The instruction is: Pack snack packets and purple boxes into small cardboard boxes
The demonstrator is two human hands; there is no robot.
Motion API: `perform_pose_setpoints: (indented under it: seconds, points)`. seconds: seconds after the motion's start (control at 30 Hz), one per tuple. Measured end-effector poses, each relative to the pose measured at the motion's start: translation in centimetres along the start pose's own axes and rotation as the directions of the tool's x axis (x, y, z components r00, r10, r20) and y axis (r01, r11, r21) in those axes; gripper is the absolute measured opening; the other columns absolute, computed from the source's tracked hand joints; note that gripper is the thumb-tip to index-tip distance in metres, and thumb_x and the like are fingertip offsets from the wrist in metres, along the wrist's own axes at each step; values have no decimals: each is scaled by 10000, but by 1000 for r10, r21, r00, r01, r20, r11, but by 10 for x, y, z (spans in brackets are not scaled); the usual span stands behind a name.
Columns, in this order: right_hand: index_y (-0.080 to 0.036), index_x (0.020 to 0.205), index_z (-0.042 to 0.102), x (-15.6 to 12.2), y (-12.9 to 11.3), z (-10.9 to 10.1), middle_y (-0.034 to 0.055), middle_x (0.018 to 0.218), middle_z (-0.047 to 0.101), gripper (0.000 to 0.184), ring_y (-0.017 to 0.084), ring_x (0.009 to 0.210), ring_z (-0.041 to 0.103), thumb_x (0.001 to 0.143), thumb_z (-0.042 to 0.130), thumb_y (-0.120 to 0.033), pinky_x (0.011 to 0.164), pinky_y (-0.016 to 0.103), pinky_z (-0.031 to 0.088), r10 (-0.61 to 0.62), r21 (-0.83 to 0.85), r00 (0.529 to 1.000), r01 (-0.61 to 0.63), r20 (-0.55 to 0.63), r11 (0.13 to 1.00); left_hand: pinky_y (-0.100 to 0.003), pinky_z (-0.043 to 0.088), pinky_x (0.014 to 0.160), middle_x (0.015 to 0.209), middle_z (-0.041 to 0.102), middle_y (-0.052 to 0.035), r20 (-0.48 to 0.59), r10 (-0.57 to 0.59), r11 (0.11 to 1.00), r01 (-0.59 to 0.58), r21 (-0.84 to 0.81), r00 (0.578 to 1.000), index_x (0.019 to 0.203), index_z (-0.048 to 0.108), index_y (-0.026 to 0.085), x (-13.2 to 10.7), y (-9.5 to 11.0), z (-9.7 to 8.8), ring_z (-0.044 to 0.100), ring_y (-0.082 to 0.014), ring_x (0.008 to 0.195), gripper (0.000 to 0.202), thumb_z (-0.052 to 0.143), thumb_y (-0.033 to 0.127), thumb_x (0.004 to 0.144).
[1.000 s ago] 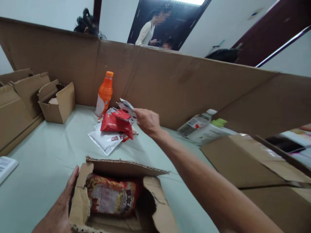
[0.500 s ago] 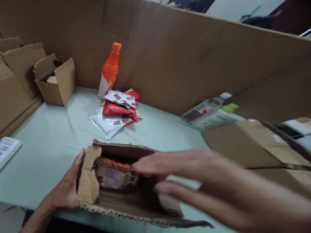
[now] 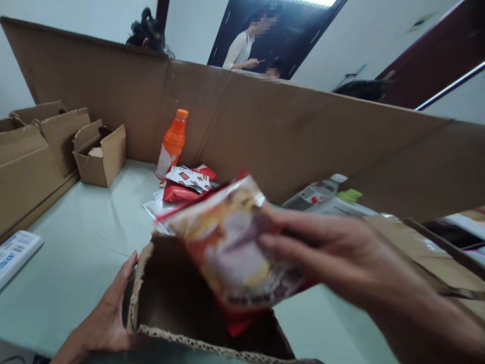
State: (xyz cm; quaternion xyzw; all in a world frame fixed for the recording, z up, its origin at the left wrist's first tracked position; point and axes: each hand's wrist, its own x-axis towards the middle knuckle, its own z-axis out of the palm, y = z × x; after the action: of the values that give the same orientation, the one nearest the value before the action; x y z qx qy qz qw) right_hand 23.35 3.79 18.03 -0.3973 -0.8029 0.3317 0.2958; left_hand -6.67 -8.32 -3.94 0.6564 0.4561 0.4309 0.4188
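Note:
My right hand (image 3: pixel 341 258) grips a red and yellow snack packet (image 3: pixel 231 242) and holds it just above an open, torn cardboard box (image 3: pixel 151 298) at the near table edge. My left hand (image 3: pixel 108 318) rests flat against the box's left wall, fingers together. The packet is blurred by motion. Beyond the box lies a small pile of red and white sachets (image 3: pixel 182 184), with an orange drink bottle (image 3: pixel 172 143) standing behind it.
A tall cardboard wall (image 3: pixel 284 131) runs along the back. Small open boxes (image 3: pixel 100 154) and flattened cartons (image 3: pixel 26 162) stand at left, a white device (image 3: pixel 15 253) at the left edge, bottles (image 3: pixel 314 194) and cartons (image 3: pixel 428 247) at right. People stand beyond the wall.
My right hand let go of a sachet on the pile, reached into the box and lifted the snack packet out. My left hand stayed on the box's side.

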Motion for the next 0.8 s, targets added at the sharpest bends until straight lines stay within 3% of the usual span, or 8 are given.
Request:
perform_pose_setpoints:
  seconds: [0.07, 0.13, 0.27, 0.4, 0.53, 0.67, 0.73, 0.8]
  points:
    - [-239, 824, 747, 23, 15, -19, 3, 699, 710, 196, 159, 567, 625, 727, 806, -398, 487, 248, 519, 189, 209, 940, -131, -284, 969, -705, 190, 1211, 1725, 159, -118, 10, 12, 1000, -12, 21, 1000, 1648, 66, 379, 0, -1, -1, 156, -501, 1548, 1197, 813, 610, 741]
    - [-223, 826, 717, 59, 39, -28, -15, 696, 698, 209, 151, 580, 630, 672, 828, -310, 524, 253, 541, 338, 396, 844, -166, -417, 903, -727, 194, 1199, 1724, 171, -104, 22, 26, 998, -27, 50, 999, 1642, 67, 411, -1, -1, -2, 179, -511, 1540, 1186, 813, 600, 741]
    - [-172, 904, 657, 143, 98, -13, 7, 804, 710, 94, 149, 674, 661, 851, 714, -224, 626, 286, 576, 486, 480, 772, -271, -409, 835, -722, 197, 1204, 1722, 184, -105, 38, 14, 997, -17, 81, 999, 1642, 62, 411, -4, -9, -1, 179, -517, 1537, 1241, 855, 577, 701]
    - [-149, 1164, 651, 185, 150, 23, 64, 1095, 692, 272, 175, 886, 686, 987, 648, -355, 765, 357, 602, 581, 421, 757, -441, -300, 793, -718, 209, 1202, 1717, 195, -132, 4, -4, 990, 3, 141, 1000, 1645, 8, 382, -8, -28, 10, 202, -513, 1533, 1321, 896, 513, 676]
    - [-146, 1099, 668, 173, 173, 33, 61, 1060, 701, 251, 170, 875, 683, 978, 650, -366, 746, 333, 584, 589, 365, 752, -480, -295, 797, -713, 236, 1201, 1721, 176, -136, -15, 21, 981, -18, 195, 1000, 1643, -22, 381, -8, -37, 16, 217, -500, 1535, 1360, 902, 524, 656]
    - [-196, 905, 700, 134, 168, 20, 93, 1002, 747, 198, 214, 943, 699, 823, 694, -376, 685, 291, 519, 524, 355, 766, -404, -372, 843, -708, 196, 1218, 1711, 197, -165, 31, 29, 991, -33, 129, 999, 1654, 67, 330, -7, -19, 11, 214, -509, 1533, 1374, 899, 617, 600]
    - [-242, 841, 726, 111, 163, 14, 101, 1002, 761, 216, 272, 1012, 695, 679, 742, -383, 718, 344, 525, 506, 347, 781, -390, -366, 853, -696, 223, 1217, 1694, 241, -171, -57, 16, 995, -10, 100, 998, 1649, 112, 316, -9, -5, 6, 257, -497, 1523, 1339, 880, 651, 605]
    - [-286, 770, 748, 87, 161, 12, 105, 991, 770, 225, 335, 1051, 689, 573, 762, -395, 774, 422, 536, 498, 334, 795, -392, -346, 857, -645, 320, 1204, 1655, 323, -177, -245, -27, 996, 48, 81, 969, 1637, 167, 289, -13, 11, -2, 351, -468, 1491, 1292, 880, 635, 617]
